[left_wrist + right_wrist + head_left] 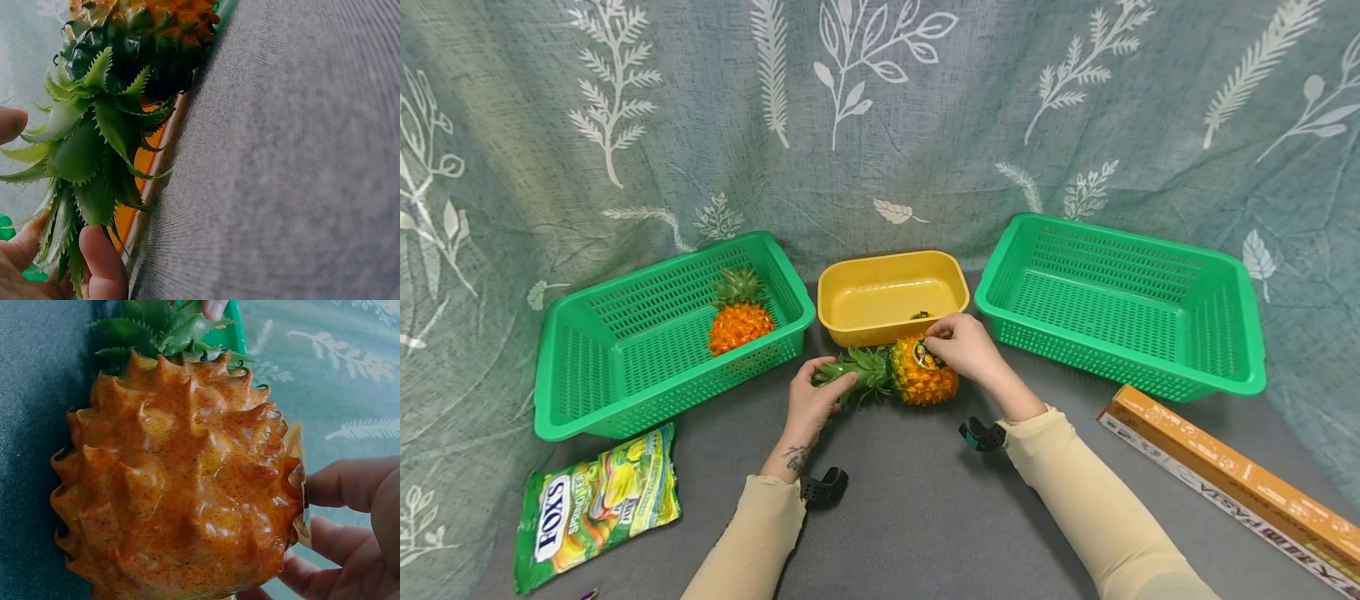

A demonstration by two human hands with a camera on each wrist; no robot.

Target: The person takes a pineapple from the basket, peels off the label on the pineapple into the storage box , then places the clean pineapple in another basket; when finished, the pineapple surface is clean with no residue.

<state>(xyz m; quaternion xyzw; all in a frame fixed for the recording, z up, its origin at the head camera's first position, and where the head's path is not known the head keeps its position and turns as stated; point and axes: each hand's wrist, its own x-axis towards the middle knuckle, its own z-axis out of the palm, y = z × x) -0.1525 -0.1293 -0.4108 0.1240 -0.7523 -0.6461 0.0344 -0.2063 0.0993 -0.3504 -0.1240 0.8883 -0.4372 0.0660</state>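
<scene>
A pineapple [925,379] with orange, knobbly skin lies on its side on the grey table, its green crown [868,371] pointing left. My left hand [808,404] grips the crown leaves between thumb and fingers; the leaf tips [69,250] run between them in the left wrist view. My right hand [967,348] is over the fruit, thumb and fingertips at a round, dark, colourful sticker [925,356] on its upper side. From the right wrist, the gold-edged sticker [302,487] stands on edge against the spikes. Some right fingertips are hidden behind the fruit.
Behind the pineapple stands a yellow tub [891,304] with a small dark item [921,316] inside. A green basket [625,329] at left holds another pineapple [741,325]; a second green basket [1112,304] stands right. A Fox's candy bag [598,504] and a long orange box [1232,475] lie nearer.
</scene>
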